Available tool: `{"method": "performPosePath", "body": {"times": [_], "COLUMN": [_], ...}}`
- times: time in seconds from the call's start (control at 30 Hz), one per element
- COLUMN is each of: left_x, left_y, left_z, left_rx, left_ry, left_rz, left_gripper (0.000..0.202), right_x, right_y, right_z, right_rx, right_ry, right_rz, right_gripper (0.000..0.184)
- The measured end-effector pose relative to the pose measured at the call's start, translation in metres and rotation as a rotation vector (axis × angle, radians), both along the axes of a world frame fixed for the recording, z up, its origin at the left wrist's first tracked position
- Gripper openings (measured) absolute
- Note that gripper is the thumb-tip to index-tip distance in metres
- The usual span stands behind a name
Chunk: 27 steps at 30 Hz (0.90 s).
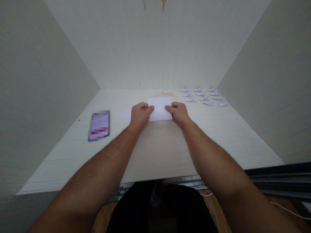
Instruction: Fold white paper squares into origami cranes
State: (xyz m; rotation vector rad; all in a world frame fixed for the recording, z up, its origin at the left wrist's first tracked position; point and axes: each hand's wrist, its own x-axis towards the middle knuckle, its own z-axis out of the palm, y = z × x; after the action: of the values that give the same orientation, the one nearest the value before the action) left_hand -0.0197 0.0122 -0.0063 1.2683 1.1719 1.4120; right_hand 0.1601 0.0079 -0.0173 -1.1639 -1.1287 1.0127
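A white sheet of paper (159, 109) is held up above the table, between my two hands. My left hand (141, 114) pinches its left edge, thumb on the near face. At the right edge, my right hand (179, 112) grips the paper in the same way, thumb in front. Most of my other fingers are hidden behind the sheet or curled beside it. Several folded white paper cranes (202, 96) stand in rows at the back right of the table.
A tablet-like device (99, 125) with a blurred screen lies on the left of the pale table (155, 155). A small orange speck (79, 120) is near the left edge. Walls (155, 48) enclose the back and both sides. White cables (206, 194) hang below the front edge.
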Motion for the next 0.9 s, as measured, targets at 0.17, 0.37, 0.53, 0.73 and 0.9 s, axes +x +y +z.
{"method": "performPosePath", "body": {"times": [0.17,0.37,0.53,0.73,0.9], "left_x": [0.000,0.000,-0.002,-0.003,-0.002], "left_y": [0.002,0.002,0.011,0.018,0.017], "left_z": [-0.002,-0.002,-0.008,-0.011,-0.009], "left_rx": [-0.005,0.037,0.042,-0.018,-0.009], "left_ry": [-0.036,-0.012,-0.084,-0.206,-0.272], "left_rz": [-0.009,0.000,0.085,0.147,0.136], "left_gripper": [0.025,0.024,0.022,0.021,0.023], "right_x": [0.002,0.002,0.002,0.003,0.002], "right_y": [0.001,0.002,0.002,-0.003,-0.004], "right_z": [-0.003,-0.004,0.001,0.003,0.001], "right_rx": [-0.013,-0.015,0.017,0.081,0.082], "right_ry": [0.034,0.100,0.224,0.092,0.056], "right_rz": [0.025,0.062,0.072,0.121,0.146], "right_gripper": [0.037,0.033,0.036,0.048,0.039]}}
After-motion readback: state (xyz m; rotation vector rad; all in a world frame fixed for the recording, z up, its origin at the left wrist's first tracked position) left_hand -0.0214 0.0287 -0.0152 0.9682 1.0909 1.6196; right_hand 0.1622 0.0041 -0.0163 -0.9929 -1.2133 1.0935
